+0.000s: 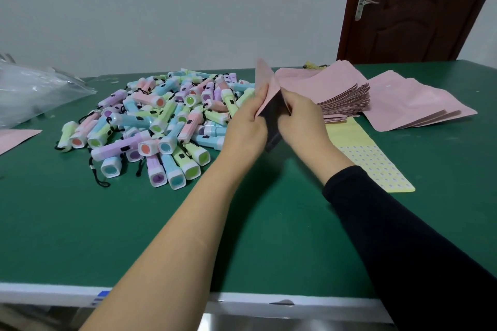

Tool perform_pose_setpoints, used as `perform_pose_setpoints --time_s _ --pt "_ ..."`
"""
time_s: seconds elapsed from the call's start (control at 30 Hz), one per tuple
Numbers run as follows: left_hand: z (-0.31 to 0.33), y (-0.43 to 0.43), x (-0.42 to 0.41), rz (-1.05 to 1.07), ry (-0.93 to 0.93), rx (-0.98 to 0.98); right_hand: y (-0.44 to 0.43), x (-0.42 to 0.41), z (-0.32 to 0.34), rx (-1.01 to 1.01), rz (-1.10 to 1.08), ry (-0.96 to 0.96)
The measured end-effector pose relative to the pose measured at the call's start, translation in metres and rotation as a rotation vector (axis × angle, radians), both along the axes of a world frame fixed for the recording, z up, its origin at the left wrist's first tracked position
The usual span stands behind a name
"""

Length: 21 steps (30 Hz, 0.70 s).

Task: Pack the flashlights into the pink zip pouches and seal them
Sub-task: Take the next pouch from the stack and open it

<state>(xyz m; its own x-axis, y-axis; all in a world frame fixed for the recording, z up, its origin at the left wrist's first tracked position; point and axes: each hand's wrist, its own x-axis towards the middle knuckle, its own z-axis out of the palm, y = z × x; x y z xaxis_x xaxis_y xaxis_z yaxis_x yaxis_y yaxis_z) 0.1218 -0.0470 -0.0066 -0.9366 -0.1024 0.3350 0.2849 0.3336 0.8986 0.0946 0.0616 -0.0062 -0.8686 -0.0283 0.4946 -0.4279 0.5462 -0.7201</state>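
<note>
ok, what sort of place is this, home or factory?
Probably a small packing workroom, hand-assembly rather than a line. A green work table carries a bulk heap of flashlights and a stack of pink pouches, with a dotted yellow sheet beside it; the left hand and right hand hold one pouch.

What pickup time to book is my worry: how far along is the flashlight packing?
Done: no filled pouch plainly shows. In hand: left hand and right hand hold one pink pouch. Remaining: the flashlight pile and pouch stack await.

Clear plastic bag [35, 88] cut off at left; held pouch [266, 78] blurred
</note>
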Motion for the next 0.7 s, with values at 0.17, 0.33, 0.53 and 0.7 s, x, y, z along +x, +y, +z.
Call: perform_pose_setpoints --time_s 0.17,0.33,0.53,0.7 --pt "0.004 -0.012 -0.006 0.017 -0.01 0.23 0.014 -0.007 0.007 -0.209 -0.073 -0.039" --pt "0.007 -0.012 0.001 -0.166 -0.23 0.297 0.012 -0.007 0.003 -0.192 -0.031 0.051" --pt "0.012 -0.016 0.005 -0.468 -0.476 0.563 0.011 -0.001 -0.003 -0.026 0.077 0.138" --pt "0.007 -0.013 0.002 -0.452 -0.583 0.675 0.008 -0.001 -0.003 0.151 0.088 0.192"
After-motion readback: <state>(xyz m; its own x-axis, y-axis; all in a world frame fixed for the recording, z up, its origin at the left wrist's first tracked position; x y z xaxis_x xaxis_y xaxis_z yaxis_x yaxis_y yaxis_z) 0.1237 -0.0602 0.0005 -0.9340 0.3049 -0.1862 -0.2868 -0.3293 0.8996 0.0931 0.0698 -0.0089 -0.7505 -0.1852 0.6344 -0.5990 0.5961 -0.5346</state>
